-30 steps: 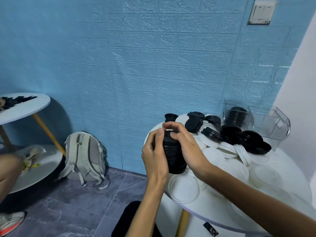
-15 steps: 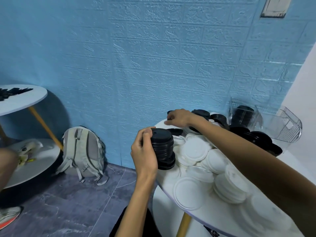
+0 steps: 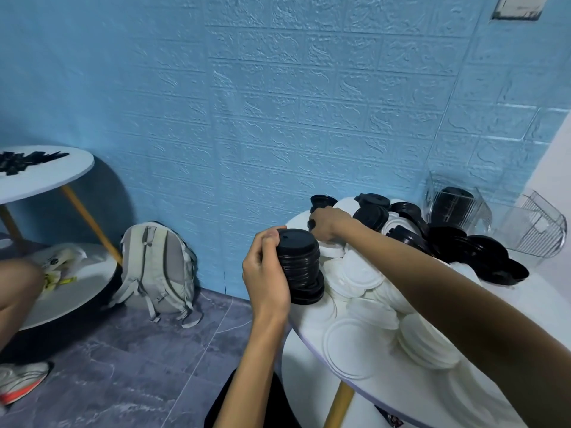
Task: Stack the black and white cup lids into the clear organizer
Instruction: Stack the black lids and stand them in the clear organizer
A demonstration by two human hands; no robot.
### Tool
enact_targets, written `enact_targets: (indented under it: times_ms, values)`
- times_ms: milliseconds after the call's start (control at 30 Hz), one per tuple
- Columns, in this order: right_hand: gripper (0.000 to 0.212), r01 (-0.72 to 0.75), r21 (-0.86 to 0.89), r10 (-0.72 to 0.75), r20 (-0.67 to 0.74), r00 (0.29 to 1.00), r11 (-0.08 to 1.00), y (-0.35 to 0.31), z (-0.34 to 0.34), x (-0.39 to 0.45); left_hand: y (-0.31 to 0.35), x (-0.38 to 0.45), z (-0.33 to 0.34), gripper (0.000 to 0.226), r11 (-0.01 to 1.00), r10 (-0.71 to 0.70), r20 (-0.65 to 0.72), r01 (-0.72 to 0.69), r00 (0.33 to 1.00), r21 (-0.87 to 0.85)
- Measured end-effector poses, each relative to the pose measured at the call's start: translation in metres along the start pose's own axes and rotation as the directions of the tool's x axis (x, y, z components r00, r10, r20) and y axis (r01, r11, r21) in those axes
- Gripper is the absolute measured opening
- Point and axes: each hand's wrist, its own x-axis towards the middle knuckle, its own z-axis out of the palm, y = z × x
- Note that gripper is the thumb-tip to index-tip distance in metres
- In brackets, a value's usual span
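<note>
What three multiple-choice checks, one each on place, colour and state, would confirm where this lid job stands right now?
1. Where does the clear plastic organizer stand?
A. At the table's far right, by the blue wall
B. On the floor beside the backpack
C. In the person's lap

2. What colour are the round lids in the stack that the left hand grips?
A. White
B. Black
C. Blue

3. What is the right hand doing?
A. Hanging idle off the table
B. Pressing flat on the white lids
C. Pinching a loose black lid at the pile's far edge

Answers: 1 A, the organizer sits against the wall with black lids already inside; 2 B, the whole gripped stack is black; 3 C, its curled fingers close on a black lid.
</note>
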Motion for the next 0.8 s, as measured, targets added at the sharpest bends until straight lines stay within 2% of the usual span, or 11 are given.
enact_targets:
  times_ms: [67,167,200,233,267,333,400,500,567,700,800]
  values:
    - [0.016,0.023,0.075,-0.018,-0.064,0.998,0.997,0.001,-0.004,-0.001,0.002,0.001,0.0,0.03,1.0,0.012,-0.003,-0.012,1.0,0.001]
    - [0.01,0.117,0.282,-0.052,-0.229,0.972,0.952,0.003,-0.026,-0.01,0.003,0.001,0.001,0.033,1.0,0.014,-0.001,-0.014,1.0,0.009]
    - [0.017,0.171,0.392,-0.056,-0.287,0.956,0.904,0.003,-0.036,-0.016,0.003,0.0,0.001,0.032,1.0,0.016,0.003,-0.016,1.0,0.01]
    - [0.026,0.229,0.533,-0.05,-0.329,0.943,0.815,0.003,-0.046,-0.025,0.004,-0.001,0.002,0.031,1.0,0.021,0.011,-0.021,1.0,0.014]
    - [0.033,0.281,0.677,-0.037,-0.351,0.936,0.68,0.002,-0.056,-0.039,0.004,-0.002,0.003,0.028,0.999,0.031,0.021,-0.032,0.999,0.016]
    - [0.037,0.347,0.867,-0.045,-0.355,0.934,0.357,0.001,-0.07,-0.075,0.006,-0.005,0.004,0.027,0.999,0.035,0.043,-0.036,0.998,0.017]
    - [0.035,0.342,0.93,-0.083,-0.333,0.939,0.135,0.0,-0.075,-0.108,0.009,-0.007,0.006,0.029,0.999,0.031,0.068,-0.031,0.997,0.008]
    - [0.03,0.249,0.96,-0.173,-0.269,0.947,-0.128,-0.001,-0.068,-0.147,0.013,-0.015,0.008,0.047,0.999,0.039,0.102,-0.039,0.994,-0.003]
    - [0.025,0.192,0.967,-0.196,-0.223,0.955,-0.166,-0.002,-0.06,-0.163,0.017,-0.023,0.012,0.057,0.999,0.04,0.118,-0.04,0.992,0.003]
    - [0.017,0.217,0.975,-0.104,-0.221,0.97,-0.042,-0.003,-0.048,-0.178,0.022,-0.035,0.017,0.065,0.999,0.034,0.147,-0.04,0.989,0.034]
    - [0.02,0.234,0.972,-0.082,-0.236,0.968,-0.032,-0.007,-0.043,-0.185,0.023,-0.038,0.019,0.066,0.997,0.067,0.162,-0.071,0.985,0.023]
